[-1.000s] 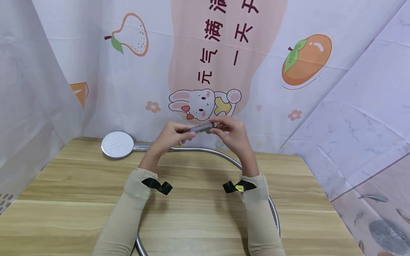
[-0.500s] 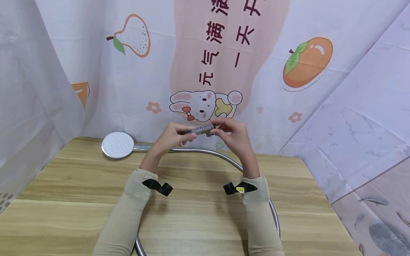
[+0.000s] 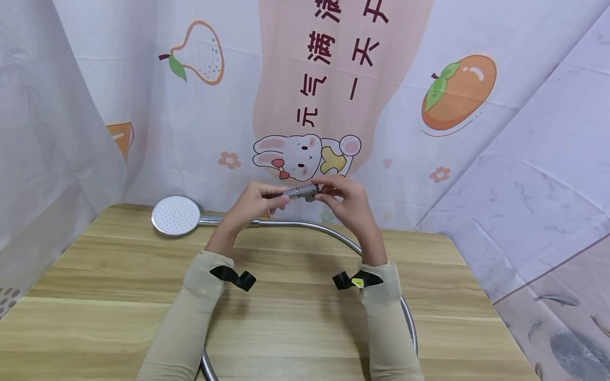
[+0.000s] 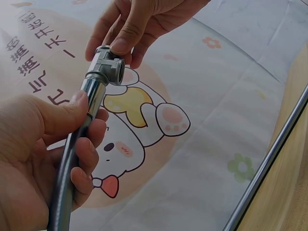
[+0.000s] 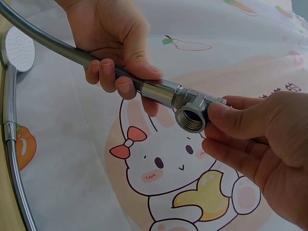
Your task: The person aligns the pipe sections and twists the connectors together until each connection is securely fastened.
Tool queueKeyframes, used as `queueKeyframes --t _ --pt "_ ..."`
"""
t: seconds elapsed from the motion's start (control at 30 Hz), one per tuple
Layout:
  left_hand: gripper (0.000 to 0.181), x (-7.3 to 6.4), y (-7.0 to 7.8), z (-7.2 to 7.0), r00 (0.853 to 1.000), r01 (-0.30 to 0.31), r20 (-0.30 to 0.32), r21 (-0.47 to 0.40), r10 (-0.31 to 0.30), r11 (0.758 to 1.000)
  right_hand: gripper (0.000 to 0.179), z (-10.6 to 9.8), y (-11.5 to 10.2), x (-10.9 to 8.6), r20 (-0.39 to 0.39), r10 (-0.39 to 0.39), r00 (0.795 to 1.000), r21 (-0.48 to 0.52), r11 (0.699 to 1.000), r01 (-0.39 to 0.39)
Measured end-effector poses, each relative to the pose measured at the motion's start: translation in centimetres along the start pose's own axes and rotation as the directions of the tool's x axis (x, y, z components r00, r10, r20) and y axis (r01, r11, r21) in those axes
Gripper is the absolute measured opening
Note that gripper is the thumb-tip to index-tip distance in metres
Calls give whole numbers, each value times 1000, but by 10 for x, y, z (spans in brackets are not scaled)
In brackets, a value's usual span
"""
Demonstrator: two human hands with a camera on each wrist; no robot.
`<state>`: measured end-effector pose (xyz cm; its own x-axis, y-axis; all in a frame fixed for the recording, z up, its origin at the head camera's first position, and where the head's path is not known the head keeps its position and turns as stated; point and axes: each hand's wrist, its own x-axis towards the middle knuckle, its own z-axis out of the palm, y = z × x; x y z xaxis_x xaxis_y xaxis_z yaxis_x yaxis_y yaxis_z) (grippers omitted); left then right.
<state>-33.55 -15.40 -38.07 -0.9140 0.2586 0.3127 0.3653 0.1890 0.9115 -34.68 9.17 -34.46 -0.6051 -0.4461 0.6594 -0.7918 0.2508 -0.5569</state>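
My left hand (image 3: 254,203) grips the end of a silver shower hose (image 5: 67,50), fingers curled under it and thumb on top near the shiny end nut (image 5: 159,91). A metal tee fitting (image 5: 195,98) sits in line against that nut; how far it is threaded on cannot be seen. Its threaded side opening faces downward and toward the camera in the right wrist view. My right hand (image 3: 348,198) pinches the far end of the tee between thumb and fingers. Both hands are raised above the back of the table.
A round white-faced shower head (image 3: 175,216) lies at the back left of the wooden table (image 3: 295,317). Its hose (image 3: 305,225) runs right, then loops forward beneath the right arm. A printed curtain (image 3: 200,127) hangs just behind the hands.
The tee fitting has turned a little in my right fingers, so its side branch shows more below. My left hand keeps its grip on the hose end, almost still.
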Motion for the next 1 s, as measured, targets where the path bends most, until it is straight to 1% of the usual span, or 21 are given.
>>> queueKeyframes --t 0.27,0.5,0.77,1.0 --pt "23 1 1 0 1000 13 14 11 -14 1000 27 0 1 0 -15 -4 1000 -44 999 3" --pt "22 0 2 1 1000 13 22 27 -13 1000 26 -1 0 -1 -27 10 1000 -48 999 -11" --pt "22 2 1 2 999 32 14 35 -32 999 26 -1 1 -1 -31 22 999 -51 998 -23" --pt "21 1 1 3 1000 24 16 47 -25 999 26 -1 3 -1 -34 40 999 -54 998 -41"
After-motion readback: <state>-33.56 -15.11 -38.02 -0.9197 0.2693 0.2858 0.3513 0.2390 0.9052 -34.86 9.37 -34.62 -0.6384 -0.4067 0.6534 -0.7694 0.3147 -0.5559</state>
